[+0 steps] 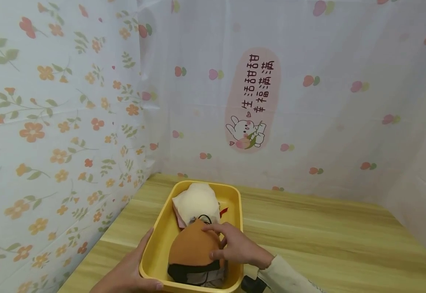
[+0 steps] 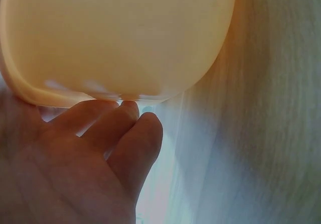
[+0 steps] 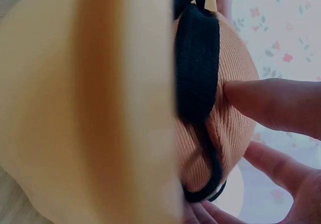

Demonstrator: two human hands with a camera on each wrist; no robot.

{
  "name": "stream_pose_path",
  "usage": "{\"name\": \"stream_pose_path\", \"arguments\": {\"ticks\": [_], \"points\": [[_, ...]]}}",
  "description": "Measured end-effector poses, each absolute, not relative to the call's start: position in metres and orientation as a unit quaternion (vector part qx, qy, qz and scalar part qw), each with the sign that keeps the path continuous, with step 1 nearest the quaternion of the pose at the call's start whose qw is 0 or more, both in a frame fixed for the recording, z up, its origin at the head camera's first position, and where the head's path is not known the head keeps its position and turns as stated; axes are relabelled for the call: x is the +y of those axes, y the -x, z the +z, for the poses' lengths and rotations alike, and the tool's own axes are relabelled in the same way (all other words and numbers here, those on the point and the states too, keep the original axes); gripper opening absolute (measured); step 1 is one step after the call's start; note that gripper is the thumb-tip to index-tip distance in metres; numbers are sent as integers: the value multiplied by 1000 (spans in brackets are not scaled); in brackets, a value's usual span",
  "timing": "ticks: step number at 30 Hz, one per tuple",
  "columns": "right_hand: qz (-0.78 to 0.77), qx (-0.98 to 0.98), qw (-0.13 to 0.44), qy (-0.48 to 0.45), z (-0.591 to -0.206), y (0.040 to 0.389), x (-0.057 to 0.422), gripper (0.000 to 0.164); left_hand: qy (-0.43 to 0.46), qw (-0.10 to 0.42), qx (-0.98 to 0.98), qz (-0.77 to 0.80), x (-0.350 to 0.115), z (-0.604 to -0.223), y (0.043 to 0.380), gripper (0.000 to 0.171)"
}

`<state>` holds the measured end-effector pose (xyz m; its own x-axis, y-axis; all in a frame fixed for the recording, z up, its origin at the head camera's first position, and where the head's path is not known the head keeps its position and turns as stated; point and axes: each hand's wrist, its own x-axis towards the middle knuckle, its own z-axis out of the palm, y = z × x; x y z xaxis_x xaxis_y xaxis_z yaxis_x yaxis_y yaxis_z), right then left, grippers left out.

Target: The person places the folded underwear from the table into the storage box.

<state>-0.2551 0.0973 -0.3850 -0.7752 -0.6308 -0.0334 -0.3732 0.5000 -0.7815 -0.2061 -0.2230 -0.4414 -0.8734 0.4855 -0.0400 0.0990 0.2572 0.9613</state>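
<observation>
A yellow plastic tub (image 1: 156,244) stands on the table with cloth items inside. My left hand (image 1: 128,266) holds its near left corner, thumb by the front rim and fingers along the outer side; the left wrist view shows the fingertips against the tub's wall (image 2: 120,38). In the near half lies a domed orange ribbed fabric piece (image 1: 192,246) with black trim (image 3: 198,66) and a thin black cord. My right hand (image 1: 236,246) grips this piece from the right, thumb and fingers spread across it. Behind it rests a cream cloth item (image 1: 197,201).
A small red strip (image 1: 223,212) shows at the tub's right inside. Below my right wrist is a black object (image 1: 253,284). Wood-grain table (image 1: 326,240) extends to the right. Patterned curtains (image 1: 198,114) hang along the back and left.
</observation>
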Motion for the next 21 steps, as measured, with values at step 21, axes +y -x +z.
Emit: {"name": "stream_pose_path", "arguments": {"ticks": [21], "points": [[-330, 884, 141, 301, -379, 249, 104, 61, -205, 145, 801, 544, -226, -444, 207, 118]]}}
